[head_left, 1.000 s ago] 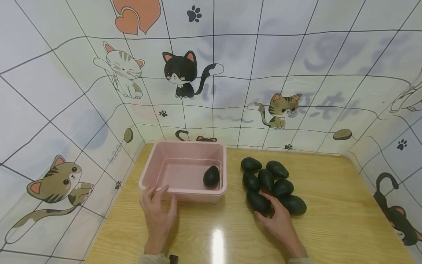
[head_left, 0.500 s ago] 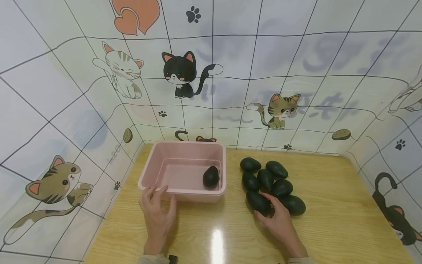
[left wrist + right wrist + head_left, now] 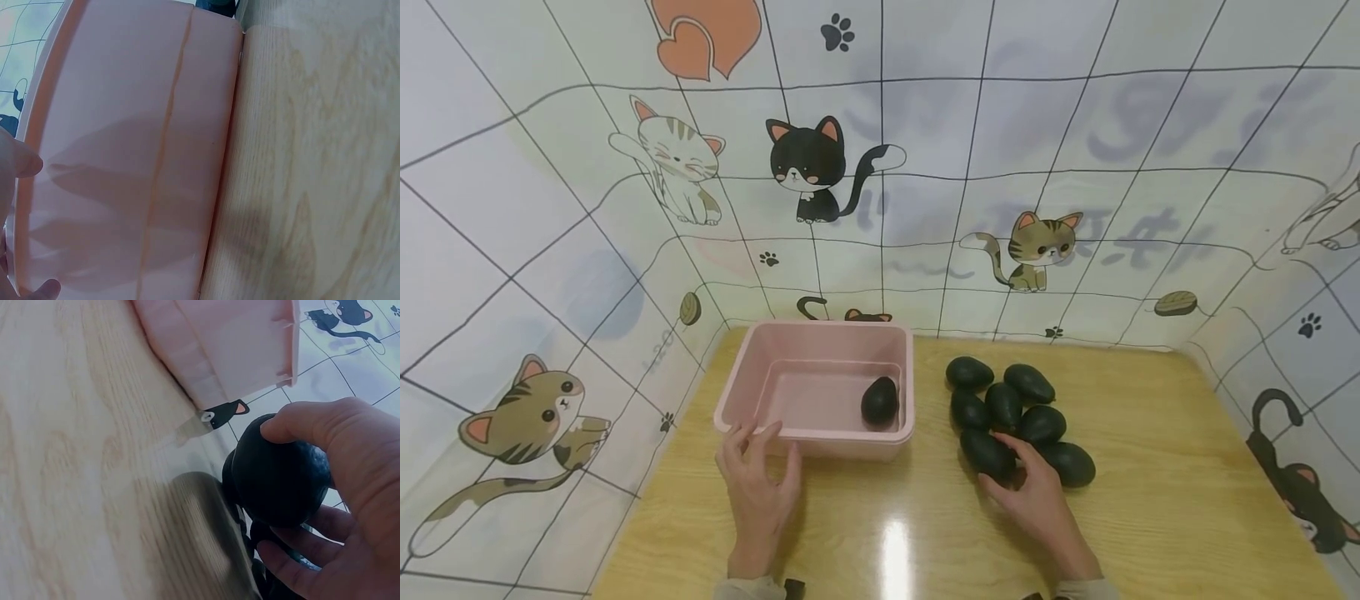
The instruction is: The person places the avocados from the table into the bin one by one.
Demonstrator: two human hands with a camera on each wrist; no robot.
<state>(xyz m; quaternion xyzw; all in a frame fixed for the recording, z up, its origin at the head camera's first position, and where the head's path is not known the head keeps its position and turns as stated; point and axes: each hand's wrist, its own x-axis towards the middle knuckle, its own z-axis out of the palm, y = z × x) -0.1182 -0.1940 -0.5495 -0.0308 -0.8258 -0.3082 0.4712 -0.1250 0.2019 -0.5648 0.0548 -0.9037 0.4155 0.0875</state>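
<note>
My right hand holds a dark green avocado between thumb and fingers, at the front of a group of avocados. In the right wrist view, the thumb lies across the held avocado, with several fingers below it. My left hand is at the front left of a pink plastic bin, fingers loosely bent by its rim. The left wrist view shows two fingertips before the bin's wall; I cannot tell whether they touch it. One avocado lies inside the bin at its right end.
The wooden table extends to the right of the avocados and in front of the bin. A wall covering printed with cartoon cats rises behind and on both sides. A small dark object shows by the left sleeve.
The held avocado and right hand have shifted very slightly upward in the head view. My left hand and the bin look unmoved.
</note>
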